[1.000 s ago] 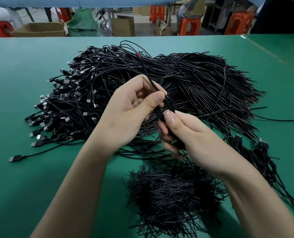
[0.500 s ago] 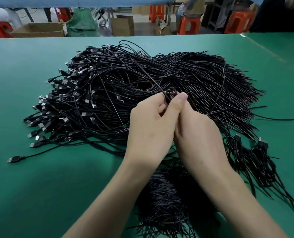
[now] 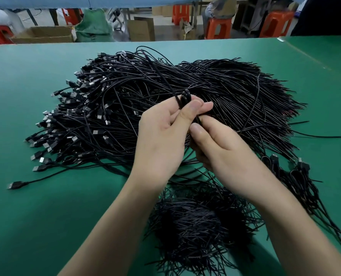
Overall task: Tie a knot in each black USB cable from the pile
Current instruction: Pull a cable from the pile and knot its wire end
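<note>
Mid-knot on one black USB cable at frame centre over the pile, pinched in small coils by the left hand, gripped just below by the right hand; next likely calls for pulling tight.

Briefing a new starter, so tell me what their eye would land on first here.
A big pile of black USB cables covers the middle of the green table, plugs fanned out to its left. In front of it the left hand and right hand pinch one cable, coiled into small loops above the left thumb. A smaller heap of thin black strands lies nearest the person, between the forearms.
</note>
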The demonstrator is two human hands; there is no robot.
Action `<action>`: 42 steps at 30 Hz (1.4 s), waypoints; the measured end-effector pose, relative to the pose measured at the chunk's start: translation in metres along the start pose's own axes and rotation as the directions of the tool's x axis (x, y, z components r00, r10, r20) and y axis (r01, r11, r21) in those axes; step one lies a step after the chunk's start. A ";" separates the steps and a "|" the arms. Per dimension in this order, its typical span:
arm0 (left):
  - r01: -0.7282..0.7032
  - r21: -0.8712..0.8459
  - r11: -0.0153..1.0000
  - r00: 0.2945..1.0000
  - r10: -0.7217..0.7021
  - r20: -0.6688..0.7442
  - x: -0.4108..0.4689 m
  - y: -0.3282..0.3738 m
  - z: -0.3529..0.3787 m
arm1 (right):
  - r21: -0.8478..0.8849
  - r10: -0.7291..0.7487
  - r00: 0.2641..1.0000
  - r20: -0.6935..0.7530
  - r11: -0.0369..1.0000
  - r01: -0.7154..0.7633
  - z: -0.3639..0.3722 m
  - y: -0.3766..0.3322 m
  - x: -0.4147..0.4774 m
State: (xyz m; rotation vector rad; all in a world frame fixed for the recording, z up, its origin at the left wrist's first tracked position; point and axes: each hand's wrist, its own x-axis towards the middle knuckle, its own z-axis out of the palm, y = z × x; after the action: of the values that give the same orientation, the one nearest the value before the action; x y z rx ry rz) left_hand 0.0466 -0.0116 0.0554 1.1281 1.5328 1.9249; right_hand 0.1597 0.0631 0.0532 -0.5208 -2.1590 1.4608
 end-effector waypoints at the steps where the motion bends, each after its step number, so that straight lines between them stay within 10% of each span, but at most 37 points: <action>1: -0.001 -0.005 1.000 1.000 0.001 0.008 0.000 0.000 -0.001 | -0.033 -0.019 0.999 -0.028 0.999 0.018 0.002 -0.001 0.000; 16: 0.071 -0.049 0.996 0.988 -0.064 0.141 0.004 0.005 -0.014 | -0.405 -0.130 0.983 -0.131 0.912 0.066 0.008 -0.011 -0.006; 21: 0.023 0.225 0.974 0.971 -0.075 0.225 0.007 0.003 -0.025 | -0.340 -0.102 0.978 -0.184 0.940 0.034 -0.006 -0.006 -0.003; 25: -0.150 0.649 0.746 0.842 -0.247 0.479 0.003 -0.006 -0.023 | -0.325 -0.051 0.973 -0.227 0.945 -0.026 -0.024 0.001 0.001; 30: -0.319 0.733 0.601 0.667 -0.407 0.624 -0.007 -0.020 0.000 | -0.296 -0.020 0.982 -0.188 0.955 -0.037 -0.023 0.004 0.000; 42: -0.412 0.764 0.497 0.750 -0.291 0.594 -0.005 -0.023 -0.004 | -0.292 0.000 0.988 -0.156 0.955 -0.046 -0.022 0.003 0.000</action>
State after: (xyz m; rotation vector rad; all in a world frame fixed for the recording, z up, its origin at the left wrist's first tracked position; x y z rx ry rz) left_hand 0.0429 -0.0105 0.0322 2.0128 2.0084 0.4000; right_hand 0.1724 0.0812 0.0573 -0.7401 -2.2620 1.0734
